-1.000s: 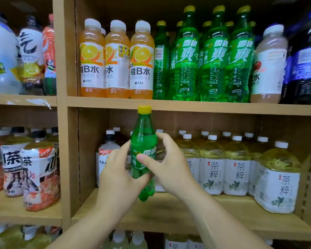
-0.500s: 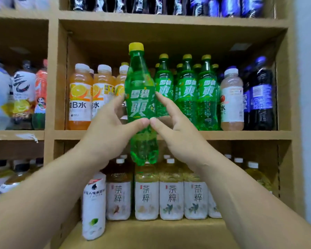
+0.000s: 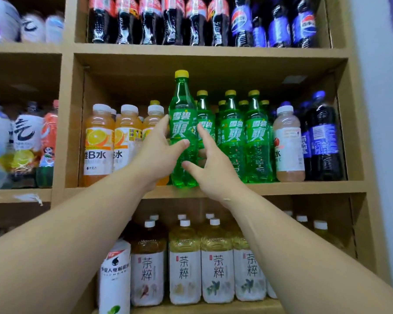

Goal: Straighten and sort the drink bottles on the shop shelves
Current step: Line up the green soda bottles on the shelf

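Since the shelving fills the whole view, places are best read from its middle shelf (image 3: pixel 304 188). Orange vitamin drinks (image 3: pixel 99 141) stand toward the shelf's left end, the green soda row (image 3: pixel 233 137) fills the centre, and dark blue-labelled bottles (image 3: pixel 322 141) sit at the right end.

At the front edge, between the orange drinks and the soda row, the green bottle (image 3: pixel 183 109) stands upright with its label forward. Its base is at the board or just above it; I cannot tell which. The left hand (image 3: pixel 156 152) grips its left side, thumb across the front. The right hand (image 3: pixel 213 168) holds the right side, fingers up along the label and thumb low on the front.

The bottle looks full, so it probably has real weight. Its plastic seems stiff but smooth, so the labelled waist is likely the surest place to hold it.

The fingertips behind the bottle are hidden, as are the rear rows of the shelf. The bottles at the upper left are blurred.
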Action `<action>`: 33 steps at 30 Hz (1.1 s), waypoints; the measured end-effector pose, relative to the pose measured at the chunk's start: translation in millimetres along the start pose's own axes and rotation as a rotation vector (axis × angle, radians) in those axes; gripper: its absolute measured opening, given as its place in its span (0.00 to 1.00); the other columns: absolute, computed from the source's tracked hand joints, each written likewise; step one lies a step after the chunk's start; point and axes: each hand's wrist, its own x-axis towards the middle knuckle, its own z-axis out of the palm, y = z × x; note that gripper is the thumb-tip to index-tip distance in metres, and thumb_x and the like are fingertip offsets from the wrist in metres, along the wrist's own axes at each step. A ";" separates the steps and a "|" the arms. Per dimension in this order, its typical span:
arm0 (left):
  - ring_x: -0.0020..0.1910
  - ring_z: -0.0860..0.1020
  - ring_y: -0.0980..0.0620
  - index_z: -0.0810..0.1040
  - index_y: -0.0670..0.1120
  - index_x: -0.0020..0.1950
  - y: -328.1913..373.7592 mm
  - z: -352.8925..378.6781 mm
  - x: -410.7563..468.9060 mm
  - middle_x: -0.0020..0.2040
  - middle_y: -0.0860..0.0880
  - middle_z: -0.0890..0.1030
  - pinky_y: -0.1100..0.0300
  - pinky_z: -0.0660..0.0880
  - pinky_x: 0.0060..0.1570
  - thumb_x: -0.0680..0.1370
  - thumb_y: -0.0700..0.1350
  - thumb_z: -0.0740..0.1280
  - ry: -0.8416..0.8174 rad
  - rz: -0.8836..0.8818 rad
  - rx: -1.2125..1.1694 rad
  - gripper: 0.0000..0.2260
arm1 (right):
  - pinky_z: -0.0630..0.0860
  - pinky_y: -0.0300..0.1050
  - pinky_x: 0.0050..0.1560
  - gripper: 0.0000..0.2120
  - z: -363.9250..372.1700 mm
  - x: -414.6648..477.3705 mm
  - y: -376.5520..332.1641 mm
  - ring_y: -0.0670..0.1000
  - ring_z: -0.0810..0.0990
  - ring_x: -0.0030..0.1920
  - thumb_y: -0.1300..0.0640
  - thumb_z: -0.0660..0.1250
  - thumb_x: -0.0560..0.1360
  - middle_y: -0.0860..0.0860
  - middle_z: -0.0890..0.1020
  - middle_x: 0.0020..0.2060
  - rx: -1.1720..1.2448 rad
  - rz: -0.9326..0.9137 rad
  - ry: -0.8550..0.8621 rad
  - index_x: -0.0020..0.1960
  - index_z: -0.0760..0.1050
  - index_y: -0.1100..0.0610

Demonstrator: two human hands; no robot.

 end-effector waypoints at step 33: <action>0.52 0.81 0.43 0.51 0.56 0.84 -44.5 29.8 2.7 0.57 0.40 0.82 0.53 0.75 0.48 0.81 0.50 0.70 -0.061 0.032 0.972 0.38 | 0.72 0.56 0.65 0.22 3.4 -5.3 41.5 0.58 0.60 0.75 0.52 0.58 0.84 0.52 0.54 0.80 -0.692 -0.090 0.098 0.77 0.67 0.54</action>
